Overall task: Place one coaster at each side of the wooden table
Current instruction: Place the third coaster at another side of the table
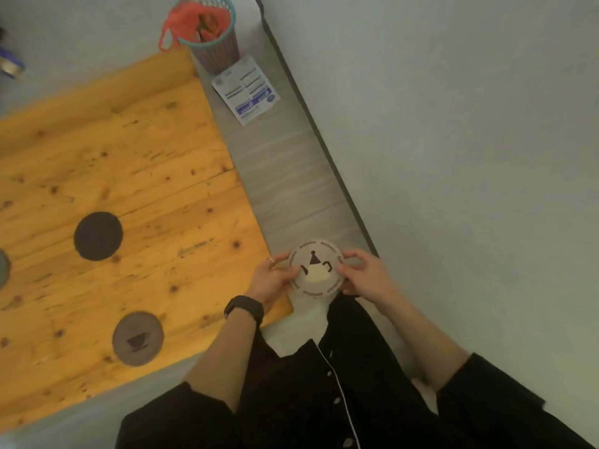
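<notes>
Both my hands hold a round pale coaster point(316, 268) with a teapot print, just off the wooden table's near right corner. My left hand point(272, 280) grips its left edge and my right hand point(363, 275) grips its right edge. On the orange wooden table point(155, 150) lie a black coaster point(98, 236) towards the middle and a grey coaster with a cup print point(137, 338) near the front edge. Part of another grey coaster point(3, 268) shows at the left frame edge.
A grey mesh bin point(210, 34) with a red bag inside stands on the floor beyond the table's far right corner. A printed leaflet point(248, 89) lies on the grey floor beside it. A pale wall point(453, 157) runs along the right.
</notes>
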Motion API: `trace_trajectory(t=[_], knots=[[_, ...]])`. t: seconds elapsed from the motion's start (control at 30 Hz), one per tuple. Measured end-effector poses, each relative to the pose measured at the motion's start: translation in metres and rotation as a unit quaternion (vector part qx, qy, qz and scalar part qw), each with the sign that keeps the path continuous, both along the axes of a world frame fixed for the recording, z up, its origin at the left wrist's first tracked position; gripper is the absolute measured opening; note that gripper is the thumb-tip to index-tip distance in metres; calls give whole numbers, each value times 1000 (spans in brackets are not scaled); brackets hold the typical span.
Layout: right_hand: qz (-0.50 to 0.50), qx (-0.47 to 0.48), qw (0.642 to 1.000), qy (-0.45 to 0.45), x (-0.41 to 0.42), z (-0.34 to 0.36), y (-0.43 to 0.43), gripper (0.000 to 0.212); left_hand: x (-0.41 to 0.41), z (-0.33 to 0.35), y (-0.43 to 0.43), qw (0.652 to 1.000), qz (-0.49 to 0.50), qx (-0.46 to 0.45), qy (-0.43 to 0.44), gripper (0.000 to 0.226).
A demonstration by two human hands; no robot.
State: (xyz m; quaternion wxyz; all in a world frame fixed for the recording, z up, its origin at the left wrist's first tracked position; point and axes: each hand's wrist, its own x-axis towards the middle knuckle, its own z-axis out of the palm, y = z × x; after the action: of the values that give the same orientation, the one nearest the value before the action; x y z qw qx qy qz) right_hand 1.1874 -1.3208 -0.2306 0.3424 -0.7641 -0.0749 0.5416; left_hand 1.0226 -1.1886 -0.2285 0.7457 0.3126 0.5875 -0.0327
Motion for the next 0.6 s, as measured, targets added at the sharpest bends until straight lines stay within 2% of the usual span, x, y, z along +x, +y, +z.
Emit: trace_trajectory(t=[0.2,0.37,0.5,0.6], knots=[[82,-6,995,-52,65,1,9,20,50,2,-12,998,58,16,-4,42],[187,6,978,-94,80,-8,60,13,52,1,18,991,121,47,-4,42],[291,24,948,-129,77,-12,128,16,40,-4,44,978,184,88,40,40],[380,39,905,-185,71,-16,184,15,29,-12,66,966,222,114,70,39]])
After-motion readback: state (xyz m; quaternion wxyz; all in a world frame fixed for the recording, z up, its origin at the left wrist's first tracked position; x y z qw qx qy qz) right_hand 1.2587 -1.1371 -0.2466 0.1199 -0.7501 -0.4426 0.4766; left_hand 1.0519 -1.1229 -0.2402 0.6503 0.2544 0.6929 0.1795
